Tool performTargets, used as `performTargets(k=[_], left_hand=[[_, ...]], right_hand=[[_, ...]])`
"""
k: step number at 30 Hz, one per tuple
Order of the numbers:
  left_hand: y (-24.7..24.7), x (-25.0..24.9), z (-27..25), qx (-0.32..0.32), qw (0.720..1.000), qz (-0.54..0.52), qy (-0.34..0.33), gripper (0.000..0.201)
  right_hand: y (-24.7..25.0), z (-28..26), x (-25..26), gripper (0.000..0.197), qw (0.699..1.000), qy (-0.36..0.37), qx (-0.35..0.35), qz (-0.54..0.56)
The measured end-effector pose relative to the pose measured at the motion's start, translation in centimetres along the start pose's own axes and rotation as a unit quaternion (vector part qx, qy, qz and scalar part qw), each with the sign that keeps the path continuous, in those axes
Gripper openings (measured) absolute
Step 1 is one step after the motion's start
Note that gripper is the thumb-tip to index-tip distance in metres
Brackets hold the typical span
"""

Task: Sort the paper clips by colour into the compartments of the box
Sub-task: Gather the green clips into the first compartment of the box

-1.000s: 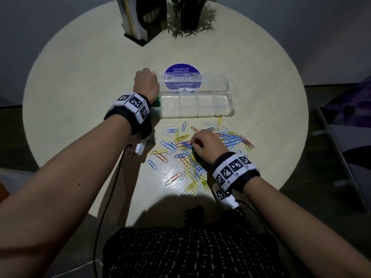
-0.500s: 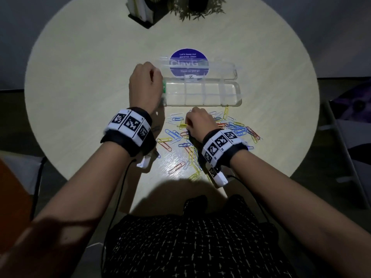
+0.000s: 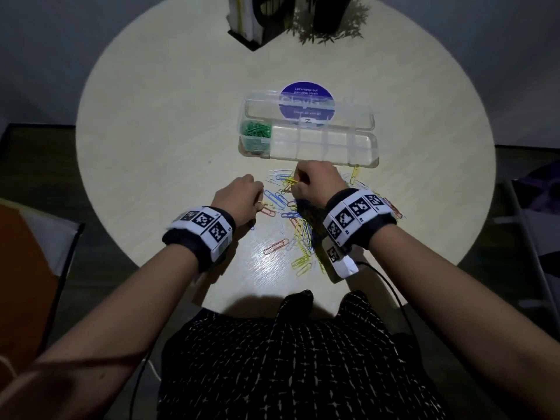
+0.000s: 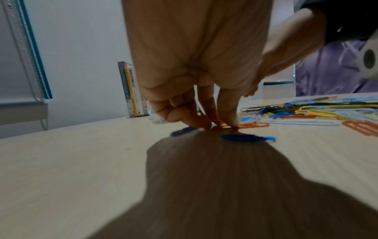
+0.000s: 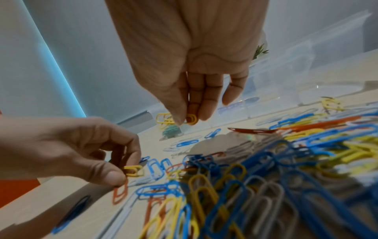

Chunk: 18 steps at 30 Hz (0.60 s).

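Note:
A clear compartment box (image 3: 368,147) lies open on the round table, green clips (image 3: 256,130) filling its leftmost compartment; the other compartments look bare. Blue, yellow, orange and white paper clips (image 3: 300,228) lie scattered just in front of it. My left hand (image 3: 258,204) is at the pile's left edge and pinches one yellow clip (image 5: 134,170) between thumb and fingertips, low over the table. My right hand (image 3: 295,183) hovers close to the box's front wall and pinches yellow clips (image 5: 191,118). An orange clip (image 4: 253,124) and a blue clip (image 4: 247,138) lie by my left fingertips.
The box's open lid (image 3: 309,112) lies behind it over a round blue sticker (image 3: 306,95). A book stand (image 3: 251,19) and a dark plant pot (image 3: 330,13) stand at the table's far edge. A cable (image 3: 391,286) hangs from my right wrist.
My left hand left the box's left end, uncovering the green clips, and came back to the pile to pinch a yellow clip. My right hand rose from the pile toward the box with yellow clips.

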<state>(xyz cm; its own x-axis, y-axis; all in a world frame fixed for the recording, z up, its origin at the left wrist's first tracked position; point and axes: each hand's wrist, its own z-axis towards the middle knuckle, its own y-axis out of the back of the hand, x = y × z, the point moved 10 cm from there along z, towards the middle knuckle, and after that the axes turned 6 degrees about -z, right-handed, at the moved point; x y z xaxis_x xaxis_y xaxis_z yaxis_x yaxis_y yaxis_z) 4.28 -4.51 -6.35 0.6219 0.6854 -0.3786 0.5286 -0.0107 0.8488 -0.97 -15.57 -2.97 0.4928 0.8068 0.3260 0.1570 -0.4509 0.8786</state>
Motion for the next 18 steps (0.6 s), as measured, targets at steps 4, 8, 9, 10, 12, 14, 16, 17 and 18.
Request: performTargets(k=[4,8,9,10,12,14,16,17,18], left_hand=[[0.3,-0.3,0.1,-0.014,1.0,-0.024,-0.002,0.005],[1.4,0.4,-0.3,-0.084,0.923,-0.372,0.047,0.011],[1.0,0.5,-0.3,-0.083,0.872,-0.478,0.072,0.017],[0.4,0.6,-0.2,-0.078,0.816,-0.564,0.099,0.025],[-1.3,0.2,0.3,-0.065,0.688,-0.706,0.156,0.032],[-3.0,-0.8,0.4,-0.046,0.552,-0.806,0.207,0.031],[-4.1,-2.5,0.6,-0.016,0.477,-0.852,0.216,0.034],[-4.5,-3.6,0.8,0.005,0.446,-0.871,0.206,0.038],[-4.8,-4.7,0.9,0.028,0.411,-0.89,0.196,0.043]], right_hand=[[-0.4,-0.9,-1.1,0.003,1.0,-0.007,0.0,0.009],[0.5,-2.2,-2.9,0.012,0.994,-0.039,-0.049,0.088],[1.1,-2.7,-3.2,0.014,0.991,-0.042,-0.067,0.104],[1.7,-3.1,-3.2,0.014,0.988,-0.043,-0.085,0.117],[2.9,-3.9,-2.9,0.014,0.981,-0.032,-0.12,0.148],[3.9,-4.7,-1.9,0.013,0.974,-0.009,-0.147,0.171],[4.4,-5.1,-0.5,0.013,0.972,0.025,-0.163,0.166],[4.3,-5.2,0.2,0.014,0.974,0.041,-0.163,0.152],[4.0,-5.1,0.7,0.014,0.977,0.051,-0.156,0.135]])
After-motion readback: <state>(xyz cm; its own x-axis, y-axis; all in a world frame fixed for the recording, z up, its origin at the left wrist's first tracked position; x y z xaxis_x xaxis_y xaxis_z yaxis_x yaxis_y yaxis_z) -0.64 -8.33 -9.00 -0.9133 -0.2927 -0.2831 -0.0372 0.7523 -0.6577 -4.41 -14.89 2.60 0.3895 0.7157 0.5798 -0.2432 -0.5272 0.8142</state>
